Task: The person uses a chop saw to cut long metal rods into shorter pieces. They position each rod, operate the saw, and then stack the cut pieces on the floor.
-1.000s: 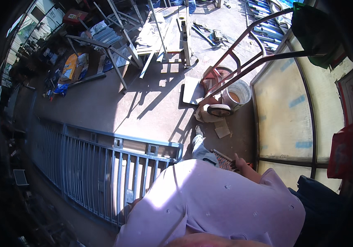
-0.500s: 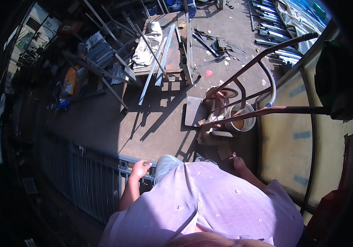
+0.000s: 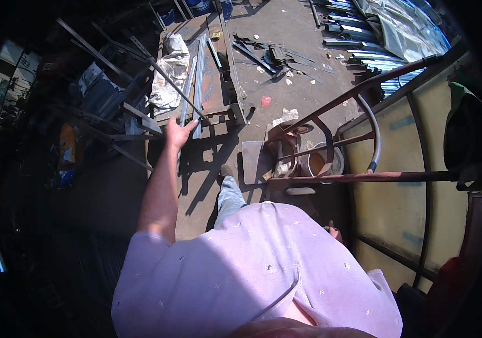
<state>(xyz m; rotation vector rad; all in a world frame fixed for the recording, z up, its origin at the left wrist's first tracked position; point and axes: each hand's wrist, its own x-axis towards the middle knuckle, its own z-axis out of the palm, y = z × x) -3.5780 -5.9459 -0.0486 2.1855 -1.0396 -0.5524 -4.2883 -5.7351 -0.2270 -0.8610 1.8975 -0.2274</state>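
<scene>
My left hand (image 3: 178, 134) reaches forward to the near end of a worktable, thumb and fingers spread apart. It is over or against one of two long silvery metal bars (image 3: 198, 84) that lie lengthwise on the table and jut past its near edge. Whether the palm touches the bar cannot be told. Crossing the bars at a slant is a thin dark rod (image 3: 165, 70). A crumpled white cloth (image 3: 169, 73) lies to their left. Low beside my body, my right hand (image 3: 335, 230) shows only in part behind my shirt; its fingers are mostly hidden.
A rusty hand truck (image 3: 331, 127) stands ahead to the right, a bucket (image 3: 336, 160) behind its frame. Yellowish framed panels (image 3: 393, 203) line the right side. Metal offcuts (image 3: 277, 56) litter the floor farther off. Metal frames (image 3: 120, 138) crowd the left.
I have stepped forward, toward the table. My left hand has left the blue-grey metal railing and stretched out to the bars. My right hand has dropped back nearer my body.
</scene>
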